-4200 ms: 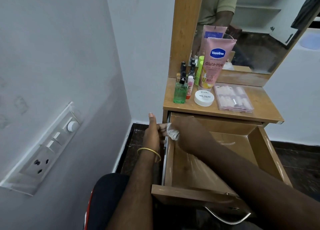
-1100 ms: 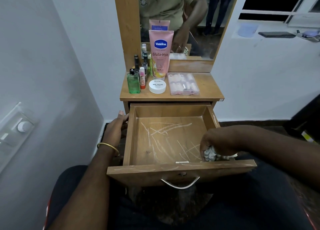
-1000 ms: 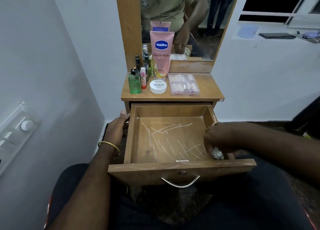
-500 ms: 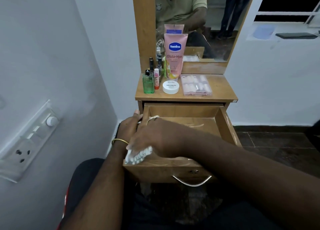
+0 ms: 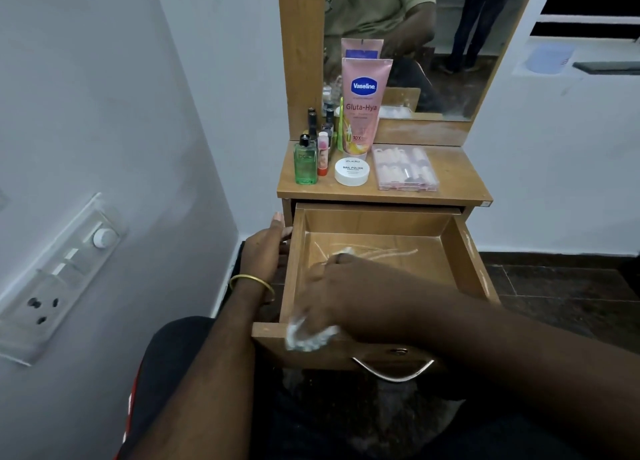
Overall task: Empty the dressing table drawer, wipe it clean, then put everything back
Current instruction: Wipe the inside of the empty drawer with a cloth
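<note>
The wooden drawer point(image 5: 460, 251) is pulled out and holds nothing; pale streaks mark its bottom. My right hand point(image 5: 346, 293) grips a crumpled white cloth point(image 5: 308, 336) at the drawer's near left corner, over the front panel's top edge. My left hand point(image 5: 263, 248) rests against the outside of the drawer's left wall, fingers on its rim. On the table top point(image 5: 457, 185) stand the pink Vaseline tube point(image 5: 365, 106), a green bottle point(image 5: 305, 163), a white nail polish remover jar point(image 5: 352, 172), a clear case of small items point(image 5: 405, 168) and several small bottles point(image 5: 323, 137).
A mirror point(image 5: 433, 43) rises behind the table top. The white wall with a switch and socket panel point(image 5: 59, 276) lies close on the left. A metal handle point(image 5: 394, 369) hangs on the drawer front. Dark floor tiles point(image 5: 568, 293) are on the right.
My right hand carried the cloth from the drawer's near right corner across to its near left corner. My left hand stayed on the drawer's left side.
</note>
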Demonstrator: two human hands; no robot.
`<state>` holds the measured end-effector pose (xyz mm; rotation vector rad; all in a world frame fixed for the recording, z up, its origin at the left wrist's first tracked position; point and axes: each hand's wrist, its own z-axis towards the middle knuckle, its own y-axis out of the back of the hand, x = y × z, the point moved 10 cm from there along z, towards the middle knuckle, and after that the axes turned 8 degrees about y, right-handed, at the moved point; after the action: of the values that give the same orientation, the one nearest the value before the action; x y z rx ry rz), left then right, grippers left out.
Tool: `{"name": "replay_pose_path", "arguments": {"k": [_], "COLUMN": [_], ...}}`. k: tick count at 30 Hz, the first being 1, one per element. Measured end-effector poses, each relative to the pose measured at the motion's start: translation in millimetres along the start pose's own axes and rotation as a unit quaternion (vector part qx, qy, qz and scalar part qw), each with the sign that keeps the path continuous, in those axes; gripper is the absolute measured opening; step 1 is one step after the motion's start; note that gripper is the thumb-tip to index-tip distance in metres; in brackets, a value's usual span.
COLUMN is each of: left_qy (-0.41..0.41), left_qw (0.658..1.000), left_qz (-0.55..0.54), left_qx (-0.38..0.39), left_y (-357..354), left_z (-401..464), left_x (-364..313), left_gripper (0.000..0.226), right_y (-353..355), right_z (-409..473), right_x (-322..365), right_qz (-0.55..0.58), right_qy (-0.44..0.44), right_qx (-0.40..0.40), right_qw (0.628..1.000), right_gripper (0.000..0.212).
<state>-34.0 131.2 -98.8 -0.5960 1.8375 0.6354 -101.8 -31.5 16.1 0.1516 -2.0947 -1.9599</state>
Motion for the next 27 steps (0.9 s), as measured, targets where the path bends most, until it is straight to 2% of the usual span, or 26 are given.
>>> {"name": "replay_pose_path", "arguments": {"k": [2, 5, 9, 11, 14, 16, 19, 21, 25, 27], "left_qy": [0.007, 0.004, 0.008, 0.012, 0.013, 0.014, 0.025, 0.031, 0.034, 0.026], "left_qw": [1.000, 0.999, 0.999, 0.999, 0.999, 0.999, 0.998, 0.997, 0.996, 0.996], "left_qz": [-0.018, -0.031, -0.027, -0.036, -0.048, -0.048, -0.055, -0.064, -0.081, -0.076], "left_qx": [0.008, 0.024, 0.017, 0.022, 0.020, 0.016, 0.014, 0.015, 0.029, 0.029], "left_y": [0, 0, 1, -1, -1, -2, -3, -2, -4, -5], "left_z": [-3, -9, -7, -7, -9, -8, -9, -8, -11, -13], "left_x": [0, -2, 0, 2, 1, 1, 1, 2, 5, 4], "left_gripper": [0.055, 0.050, 0.054, 0.055, 0.055, 0.055, 0.055, 0.053, 0.055, 0.056], "right_y": [-4, -10, -14, -15, -13, -12, -14, -22, -21, -20], "right_z": [29, 45, 13, -16, -46, -38, 3, 29, 27, -2], "right_x": [1, -13, -14, -24, -32, -27, -11, -11, -17, -26], "right_qz": [0.007, 0.048, 0.071, 0.100, 0.075, 0.059, 0.022, 0.013, 0.078, 0.106], "right_qy": [-0.015, -0.075, -0.027, -0.040, -0.052, -0.038, -0.008, -0.024, -0.031, -0.040], "right_qx": [-0.030, -0.030, -0.039, -0.022, 0.010, 0.006, -0.046, -0.059, -0.046, -0.016], "right_qw": [0.999, 0.996, 0.996, 0.994, 0.996, 0.997, 0.999, 0.998, 0.995, 0.993], "right_gripper": [0.025, 0.019, 0.023, 0.023, 0.028, 0.028, 0.031, 0.031, 0.033, 0.023]}}
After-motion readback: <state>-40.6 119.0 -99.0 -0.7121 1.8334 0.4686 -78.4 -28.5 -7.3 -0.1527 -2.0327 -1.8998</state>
